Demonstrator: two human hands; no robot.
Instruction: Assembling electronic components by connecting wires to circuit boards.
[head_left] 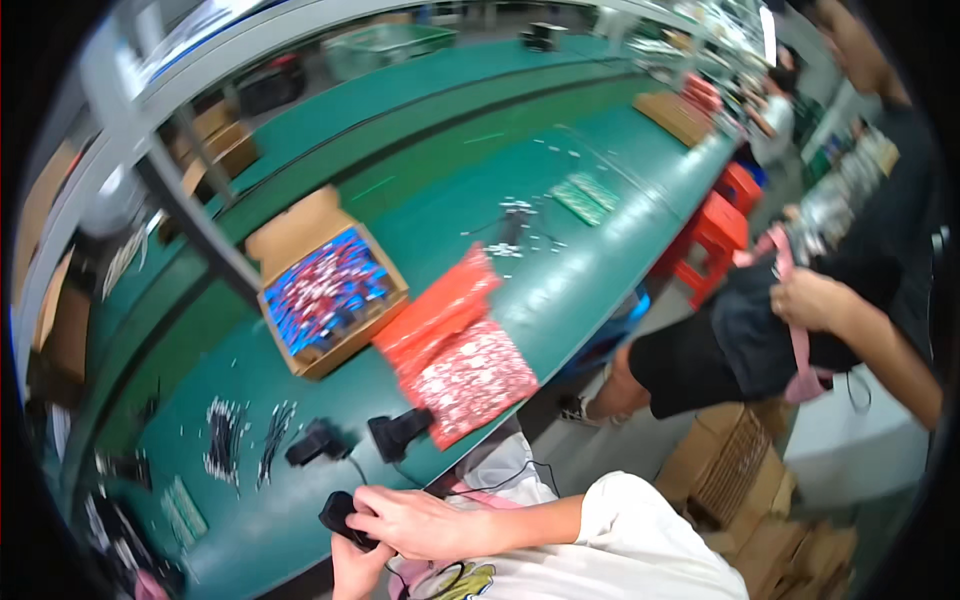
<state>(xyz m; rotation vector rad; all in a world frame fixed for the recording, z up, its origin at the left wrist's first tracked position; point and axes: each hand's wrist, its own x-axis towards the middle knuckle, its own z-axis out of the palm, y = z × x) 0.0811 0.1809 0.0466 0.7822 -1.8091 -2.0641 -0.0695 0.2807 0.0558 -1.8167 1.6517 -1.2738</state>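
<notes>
Close to the table's front edge, a rounded black device [340, 511] is between my two hands, partly hidden by them. My right hand [412, 521] reaches in from the right, its fingers closed on the device's near side. Below it, my left hand [357, 566] wraps round the lower part. Two more black devices lie on the green tabletop just beyond, one a dark block [318, 443] and the other an angular piece [398, 432]; thin black cables run from them. To their right is a red plastic bag [440, 315] with many small red-and-white pieces [475, 380].
An open cardboard box [292, 232] of blue and red parts sits mid-table. Dark wire bundles [223, 440] and green boards [583, 198] lie around. A metal post [190, 215] rises at the left. Another person [760, 330] stands at right holding a pink strap [797, 345], near red stools [712, 240].
</notes>
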